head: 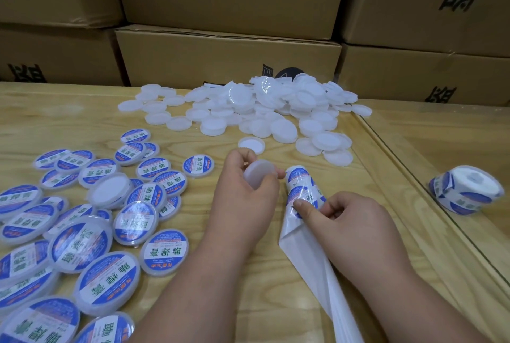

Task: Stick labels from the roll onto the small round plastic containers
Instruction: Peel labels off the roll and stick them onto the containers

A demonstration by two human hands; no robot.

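My left hand [242,190] holds a plain white round container [259,173] between thumb and fingers, its bare face tilted up. Just to its right lies the label roll [299,185], blue and white. My right hand [345,221] pinches the edge of a label on that roll, thumb on top. The spent backing strip [309,265] trails from the roll toward the near edge. A heap of unlabelled white containers [262,110] lies at the far middle. Several labelled containers [91,232] cover the left side of the table.
A second label roll [466,190] sits at the right, beyond a raised wooden strip [430,196]. Stacked cardboard boxes [229,55] wall off the back of the wooden table [220,273]. One loose white container [251,145] lies just beyond my left hand.
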